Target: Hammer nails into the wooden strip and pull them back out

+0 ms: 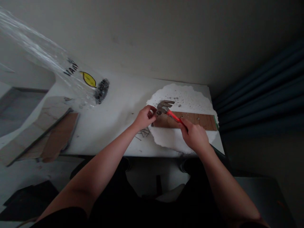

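My right hand (195,135) is wrapped round the red handle of a claw hammer (175,116). The hammer's metal head is just above the left part of a brown wooden board (201,121), close to my left fingertips. My left hand (143,118) has its thumb and fingers pinched together at the board's left end; whatever is between them is too small or hidden to make out. Under the board lies a ragged-edged white sheet (167,139) with grey crumbs on it. A small heap of nails (143,133) rests on the table just below my left hand.
The white table (114,126) meets a grey wall behind. Clear plastic wrap with a yellow print (89,79) stands at the back left. Broken board pieces (59,134) lean at the left edge. A dark curtain (261,88) hangs on the right.
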A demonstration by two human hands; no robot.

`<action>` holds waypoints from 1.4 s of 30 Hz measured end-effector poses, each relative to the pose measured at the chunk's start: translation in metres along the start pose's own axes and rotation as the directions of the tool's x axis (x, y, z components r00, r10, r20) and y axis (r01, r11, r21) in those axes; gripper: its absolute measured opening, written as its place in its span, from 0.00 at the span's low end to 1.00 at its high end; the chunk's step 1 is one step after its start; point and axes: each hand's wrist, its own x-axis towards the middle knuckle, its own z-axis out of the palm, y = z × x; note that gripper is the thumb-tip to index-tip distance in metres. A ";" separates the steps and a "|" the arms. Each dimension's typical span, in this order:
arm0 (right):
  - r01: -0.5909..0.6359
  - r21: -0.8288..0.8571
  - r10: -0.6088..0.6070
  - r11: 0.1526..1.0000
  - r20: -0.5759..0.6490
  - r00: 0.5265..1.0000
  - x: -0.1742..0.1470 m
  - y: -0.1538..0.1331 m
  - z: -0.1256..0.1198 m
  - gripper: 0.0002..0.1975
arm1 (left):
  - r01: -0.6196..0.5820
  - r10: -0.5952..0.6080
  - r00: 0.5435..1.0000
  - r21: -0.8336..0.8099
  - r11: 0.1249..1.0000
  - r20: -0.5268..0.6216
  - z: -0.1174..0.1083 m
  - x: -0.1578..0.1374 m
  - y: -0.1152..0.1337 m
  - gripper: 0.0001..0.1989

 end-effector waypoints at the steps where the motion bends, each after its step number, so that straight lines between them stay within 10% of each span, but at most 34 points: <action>1: 0.000 0.010 0.000 1.000 -0.011 1.000 0.000 0.001 0.000 0.23 | -0.008 0.008 1.000 0.005 1.000 0.001 0.000 0.000 -0.001 0.12; 25: -0.023 -0.016 0.024 1.000 0.051 0.998 0.002 -0.006 0.000 0.23 | -0.073 0.067 0.997 0.174 0.982 0.038 0.004 0.004 -0.002 0.06; 33: -0.011 -0.007 0.012 1.000 0.059 0.998 0.001 -0.006 0.006 0.24 | 0.153 -0.150 0.988 0.081 0.985 -0.045 -0.019 0.010 -0.005 0.15; 42: -0.021 -0.017 0.023 1.000 0.090 0.996 0.003 -0.007 0.009 0.24 | 0.269 -0.274 0.960 0.423 0.865 -0.052 -0.034 0.008 -0.025 0.13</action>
